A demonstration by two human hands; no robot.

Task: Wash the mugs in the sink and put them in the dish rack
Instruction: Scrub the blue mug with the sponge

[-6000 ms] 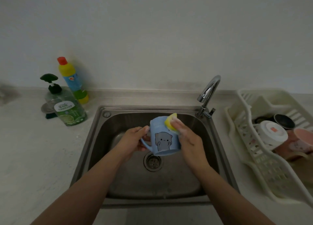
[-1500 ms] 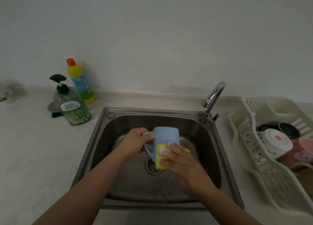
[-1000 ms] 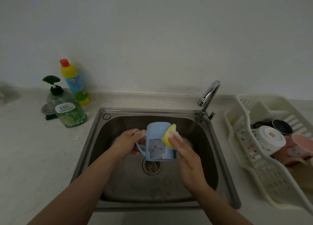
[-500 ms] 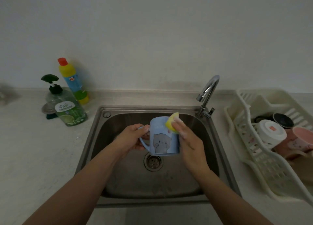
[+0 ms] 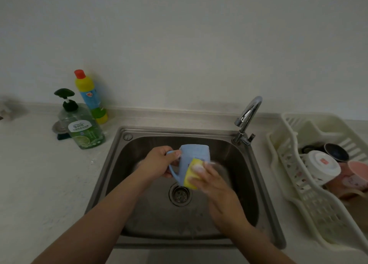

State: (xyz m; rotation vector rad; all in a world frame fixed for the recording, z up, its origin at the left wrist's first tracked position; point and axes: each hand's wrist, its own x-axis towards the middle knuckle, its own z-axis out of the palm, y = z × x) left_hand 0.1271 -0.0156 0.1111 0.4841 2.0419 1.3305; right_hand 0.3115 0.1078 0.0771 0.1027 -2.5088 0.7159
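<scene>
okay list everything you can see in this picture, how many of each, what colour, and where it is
mug: 1, light blue, held over the sink
sponge: 1, yellow, against the mug's side
sink: 1, steel, centre of the counter
tap: 1, chrome, sink's back right corner
soap bottle: 1, green with pump, left of the sink
cleaner bottle: 1, yellow and blue with red cap, behind the soap bottle
dish rack: 1, cream, right of the sink
cups in rack: several, white, dark, pink
left hand: grips the mug's handle
right hand: presses the sponge
</scene>
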